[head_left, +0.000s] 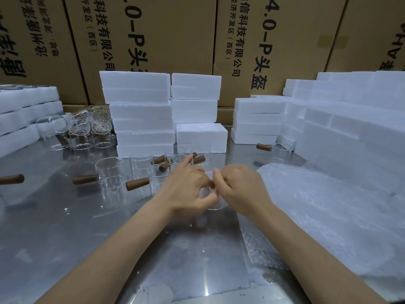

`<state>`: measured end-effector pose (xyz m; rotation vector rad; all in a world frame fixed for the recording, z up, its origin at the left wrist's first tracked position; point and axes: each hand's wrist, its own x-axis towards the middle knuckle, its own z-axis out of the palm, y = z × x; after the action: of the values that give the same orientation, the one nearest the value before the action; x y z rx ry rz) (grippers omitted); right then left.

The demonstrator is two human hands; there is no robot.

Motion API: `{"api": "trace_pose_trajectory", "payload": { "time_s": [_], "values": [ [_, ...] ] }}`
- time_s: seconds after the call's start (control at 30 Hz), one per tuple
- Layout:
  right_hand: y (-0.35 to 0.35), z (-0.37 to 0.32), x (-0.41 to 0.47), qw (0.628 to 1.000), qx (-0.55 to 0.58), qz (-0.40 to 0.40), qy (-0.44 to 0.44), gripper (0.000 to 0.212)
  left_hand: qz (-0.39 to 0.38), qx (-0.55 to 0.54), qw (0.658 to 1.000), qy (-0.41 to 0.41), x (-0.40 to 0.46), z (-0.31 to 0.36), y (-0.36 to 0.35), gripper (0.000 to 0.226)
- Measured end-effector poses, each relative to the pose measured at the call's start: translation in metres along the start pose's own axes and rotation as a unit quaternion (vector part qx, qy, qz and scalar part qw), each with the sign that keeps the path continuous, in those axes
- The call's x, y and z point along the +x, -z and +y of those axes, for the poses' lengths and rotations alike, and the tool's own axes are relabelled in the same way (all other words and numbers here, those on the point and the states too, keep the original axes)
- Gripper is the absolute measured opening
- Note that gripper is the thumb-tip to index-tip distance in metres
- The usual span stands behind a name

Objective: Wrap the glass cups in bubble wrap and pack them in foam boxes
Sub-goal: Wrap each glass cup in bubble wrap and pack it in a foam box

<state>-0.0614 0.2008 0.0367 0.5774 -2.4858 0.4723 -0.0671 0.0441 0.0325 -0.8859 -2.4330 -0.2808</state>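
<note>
Both my hands meet over a clear glass cup [213, 199] at the middle of the steel table [65, 227]. My left hand [186, 187] curls its fingers round the cup, index finger pointing away. My right hand [241, 189] grips it from the right, fingertips touching those of the left. The cup's wooden handle is mostly hidden between the fingers. A heap of bubble wrap [328, 216] lies just right of my right hand. Several more glass cups with wooden handles [114, 174] stand left of my hands. Stacks of white foam boxes [140, 115] stand behind them.
More foam boxes are piled at the right [350, 128], in the middle [258, 119] and at the far left [24, 115]. A cluster of stacked glass cups [87, 128] sits at the back left. One cup [278, 150] stands by the right foam pile. Big cardboard cartons [153, 40] wall off the back.
</note>
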Motion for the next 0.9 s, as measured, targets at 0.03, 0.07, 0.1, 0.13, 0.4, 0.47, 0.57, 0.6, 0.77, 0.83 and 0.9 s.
{"api": "trace_pose_trajectory", "payload": {
  "time_s": [0.03, 0.07, 0.1, 0.13, 0.4, 0.47, 0.57, 0.6, 0.77, 0.83, 0.9],
  "values": [
    [0.002, 0.001, 0.0, 0.999, 0.014, 0.035, -0.013, 0.049, -0.01, 0.001, 1.0, 0.002, 0.0, 0.0, 0.0, 0.049],
    [0.004, 0.001, 0.0, 0.998, 0.027, 0.055, -0.019, 0.05, -0.014, -0.004, 1.0, 0.005, 0.0, 0.001, -0.001, 0.049],
    [0.005, 0.001, 0.0, 0.998, 0.036, 0.055, -0.017, 0.049, -0.011, -0.015, 1.0, 0.01, -0.001, 0.003, -0.001, 0.052],
    [0.005, 0.002, 0.001, 0.998, 0.038, 0.04, -0.009, 0.047, -0.003, -0.03, 0.999, 0.019, -0.001, 0.004, -0.001, 0.055],
    [-0.009, 0.005, 0.005, 0.998, 0.01, -0.065, 0.011, 0.044, 0.123, -0.15, 0.975, 0.113, 0.002, 0.006, 0.003, 0.054],
    [-0.01, 0.005, 0.004, 0.997, 0.002, -0.072, 0.017, 0.046, 0.132, -0.161, 0.97, 0.123, 0.002, 0.006, 0.004, 0.054],
    [-0.008, 0.006, 0.004, 0.999, 0.018, -0.035, 0.031, 0.046, 0.182, -0.213, 0.943, 0.18, 0.009, 0.003, 0.014, 0.041],
    [-0.007, 0.007, 0.005, 0.999, 0.049, -0.011, 0.014, 0.044, 0.198, -0.219, 0.933, 0.205, 0.015, -0.002, 0.019, 0.037],
    [0.008, 0.027, 0.038, 0.906, 0.344, 0.057, -0.24, 0.03, 0.095, -0.183, 0.919, 0.337, 0.063, -0.063, 0.036, 0.027],
    [0.011, 0.042, 0.063, 0.86, 0.401, 0.03, -0.315, 0.029, -0.002, -0.155, 0.917, 0.368, 0.08, -0.09, 0.034, 0.022],
    [0.008, 0.056, 0.085, 0.822, 0.433, 0.004, -0.37, 0.031, -0.077, -0.149, 0.901, 0.4, 0.093, -0.111, 0.03, 0.01]
  ]
}}
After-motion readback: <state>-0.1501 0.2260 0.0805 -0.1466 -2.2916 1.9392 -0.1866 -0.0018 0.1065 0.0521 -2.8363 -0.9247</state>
